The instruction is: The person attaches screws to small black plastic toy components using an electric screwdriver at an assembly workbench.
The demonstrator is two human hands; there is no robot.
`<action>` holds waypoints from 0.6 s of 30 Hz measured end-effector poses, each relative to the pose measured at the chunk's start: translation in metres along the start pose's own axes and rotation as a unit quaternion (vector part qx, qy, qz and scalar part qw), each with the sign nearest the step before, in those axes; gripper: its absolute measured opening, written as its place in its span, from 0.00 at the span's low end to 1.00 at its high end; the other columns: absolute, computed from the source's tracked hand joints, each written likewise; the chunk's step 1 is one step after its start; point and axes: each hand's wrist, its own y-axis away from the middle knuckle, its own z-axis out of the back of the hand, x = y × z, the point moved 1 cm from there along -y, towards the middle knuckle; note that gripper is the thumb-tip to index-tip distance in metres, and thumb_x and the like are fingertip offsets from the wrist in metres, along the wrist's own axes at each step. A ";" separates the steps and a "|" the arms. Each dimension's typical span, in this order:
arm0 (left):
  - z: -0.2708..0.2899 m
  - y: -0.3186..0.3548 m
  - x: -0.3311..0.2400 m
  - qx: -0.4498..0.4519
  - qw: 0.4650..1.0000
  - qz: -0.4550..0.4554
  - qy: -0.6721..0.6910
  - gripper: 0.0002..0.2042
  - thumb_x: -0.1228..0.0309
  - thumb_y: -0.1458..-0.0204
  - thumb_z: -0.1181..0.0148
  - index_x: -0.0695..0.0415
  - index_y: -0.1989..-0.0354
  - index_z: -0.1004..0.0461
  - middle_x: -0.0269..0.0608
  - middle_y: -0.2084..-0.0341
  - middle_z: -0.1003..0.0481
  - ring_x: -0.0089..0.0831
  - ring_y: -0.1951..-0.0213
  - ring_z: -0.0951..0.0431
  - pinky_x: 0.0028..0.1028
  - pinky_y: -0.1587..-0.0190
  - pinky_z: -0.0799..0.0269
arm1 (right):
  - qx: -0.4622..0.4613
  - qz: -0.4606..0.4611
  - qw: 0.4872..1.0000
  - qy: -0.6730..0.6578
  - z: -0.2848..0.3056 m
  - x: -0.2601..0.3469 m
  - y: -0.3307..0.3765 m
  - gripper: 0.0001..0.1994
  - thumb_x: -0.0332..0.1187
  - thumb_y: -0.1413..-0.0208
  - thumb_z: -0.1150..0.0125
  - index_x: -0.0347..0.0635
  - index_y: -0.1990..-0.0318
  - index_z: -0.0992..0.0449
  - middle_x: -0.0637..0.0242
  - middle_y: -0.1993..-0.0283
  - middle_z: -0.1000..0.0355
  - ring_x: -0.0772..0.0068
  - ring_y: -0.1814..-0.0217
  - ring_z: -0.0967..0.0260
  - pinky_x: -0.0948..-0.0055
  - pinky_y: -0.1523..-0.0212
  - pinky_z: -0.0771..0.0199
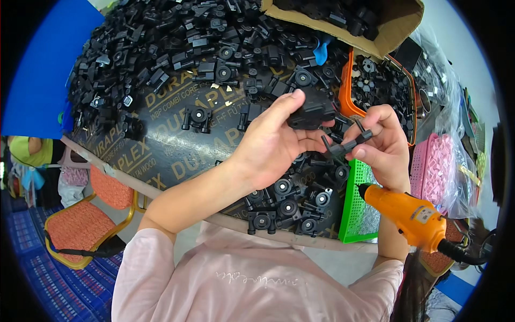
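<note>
Key relation: block vs bracket, one per hand, just beside each other above the surface.

Left hand: pinching the black block, thumb on its near-left end, fingers curled in below it. Block sits off the fingertips, toward the far right of that hand.

Right hand: pinching the black bracket at its right end, thumb below, index finger curled above. The bar's long axis slants from the right fingertips down-left toward the left hand's fingers. Its two prongs point up-left, away from the wearer, roughly to the block side.

So from the right hand, block lies left and a bit farther out, with the bracket between. Left hand is the nearer one to the block since it carries it; the bracket's free end hangs right by the left fingertips. Contact there: can't tell. Block's underside is hidden too, so no read on how its faces line up with the prongs.

Around: orange tool nearer the wearer than the right hand, nozzle aimed left. Green basket below the right hand. Wheeled parts below the bracket, big pile beyond the left hand.
</note>
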 end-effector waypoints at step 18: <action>-0.015 -0.006 -0.010 -0.027 0.988 0.043 -0.144 0.24 0.48 0.45 0.53 0.62 0.64 0.31 0.43 0.76 0.30 0.36 0.87 0.29 0.30 0.83 0.30 | 0.055 0.169 0.950 0.255 0.015 0.014 -0.005 0.18 0.14 0.54 0.40 0.34 0.55 0.35 0.60 0.56 0.34 0.68 0.55 0.29 0.73 0.54 0.28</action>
